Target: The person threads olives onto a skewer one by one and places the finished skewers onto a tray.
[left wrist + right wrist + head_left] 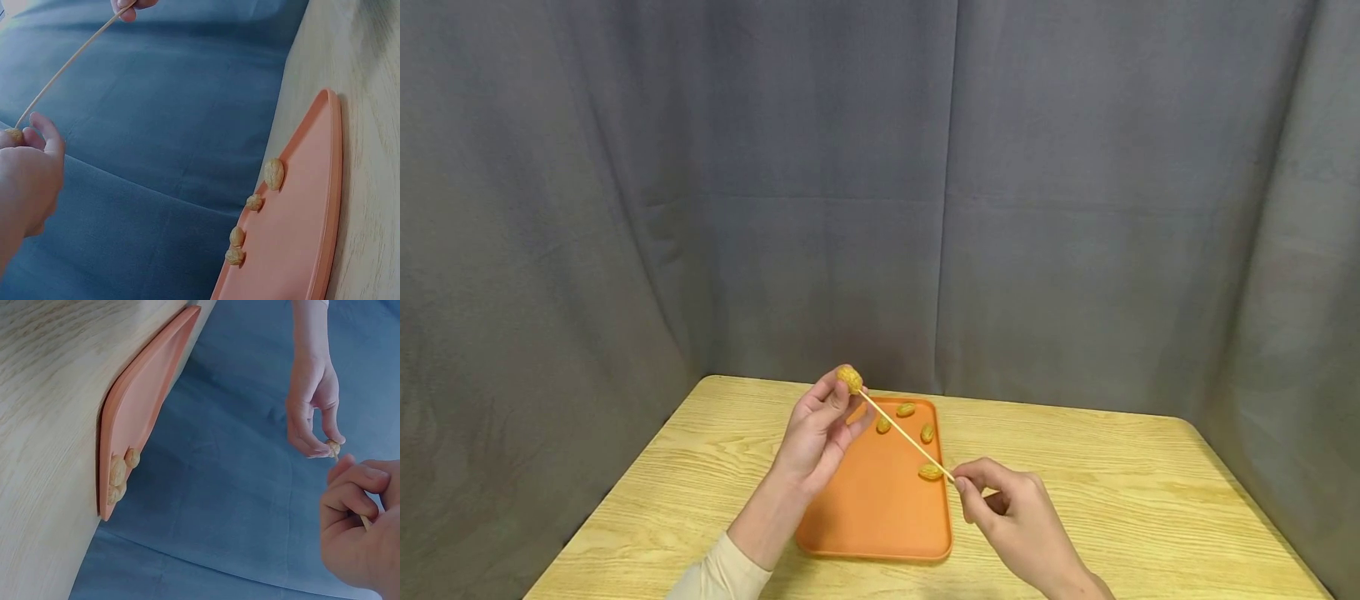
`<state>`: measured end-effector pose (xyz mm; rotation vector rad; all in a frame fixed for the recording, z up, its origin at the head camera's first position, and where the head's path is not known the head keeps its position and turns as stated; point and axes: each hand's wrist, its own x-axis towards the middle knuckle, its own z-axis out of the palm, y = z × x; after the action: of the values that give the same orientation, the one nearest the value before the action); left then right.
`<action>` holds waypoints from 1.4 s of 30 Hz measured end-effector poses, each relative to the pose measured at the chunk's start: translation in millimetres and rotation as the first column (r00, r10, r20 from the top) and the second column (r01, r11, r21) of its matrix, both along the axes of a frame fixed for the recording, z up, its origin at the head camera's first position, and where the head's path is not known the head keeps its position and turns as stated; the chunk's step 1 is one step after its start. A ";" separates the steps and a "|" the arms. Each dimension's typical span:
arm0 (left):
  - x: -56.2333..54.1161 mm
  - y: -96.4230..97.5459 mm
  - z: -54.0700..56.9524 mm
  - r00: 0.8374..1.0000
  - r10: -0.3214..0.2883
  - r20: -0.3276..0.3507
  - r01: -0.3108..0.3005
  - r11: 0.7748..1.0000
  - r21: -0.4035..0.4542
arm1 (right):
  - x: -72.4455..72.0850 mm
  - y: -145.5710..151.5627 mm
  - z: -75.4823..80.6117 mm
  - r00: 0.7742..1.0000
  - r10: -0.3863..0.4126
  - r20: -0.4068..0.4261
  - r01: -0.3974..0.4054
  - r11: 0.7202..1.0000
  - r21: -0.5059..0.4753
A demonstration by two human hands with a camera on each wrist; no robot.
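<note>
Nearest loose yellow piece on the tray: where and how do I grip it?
Probably best to pinch the piece from above, across its middle, finger and thumb on the near and far long sides: it is oval and lies crosswise, one end close to the right rim of the tray.

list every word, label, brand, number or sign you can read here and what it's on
None: no text or sign can be read in any view.
The orange tray, the four yellow pieces on it, the thin stick, the wooden table and the curtain show no lettering.
</note>
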<state>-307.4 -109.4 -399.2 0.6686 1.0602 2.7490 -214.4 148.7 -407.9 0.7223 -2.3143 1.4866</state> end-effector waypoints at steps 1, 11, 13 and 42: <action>0.4 0.1 -0.1 1.000 0.006 -0.005 -0.006 1.000 -0.008 | 0.7 0.0 0.6 1.000 -0.003 0.013 0.003 1.000 0.001; 4.9 3.9 0.9 0.998 0.049 -0.030 -0.050 0.997 -0.061 | 6.4 -0.2 9.3 0.988 -0.023 0.152 0.020 1.000 0.024; 5.3 4.9 0.4 0.998 0.052 -0.021 -0.054 0.997 -0.058 | 7.0 -0.6 10.0 0.986 -0.026 0.164 0.022 0.999 0.026; 15.6 20.9 -4.3 0.986 0.166 -0.016 -0.166 0.964 -0.207 | 10.8 -8.1 10.3 0.963 -0.008 0.269 0.013 1.000 -0.016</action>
<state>-291.8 -88.5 -403.5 0.5718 1.4398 2.7174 -203.6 140.6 -397.6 0.5297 -2.4909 1.6896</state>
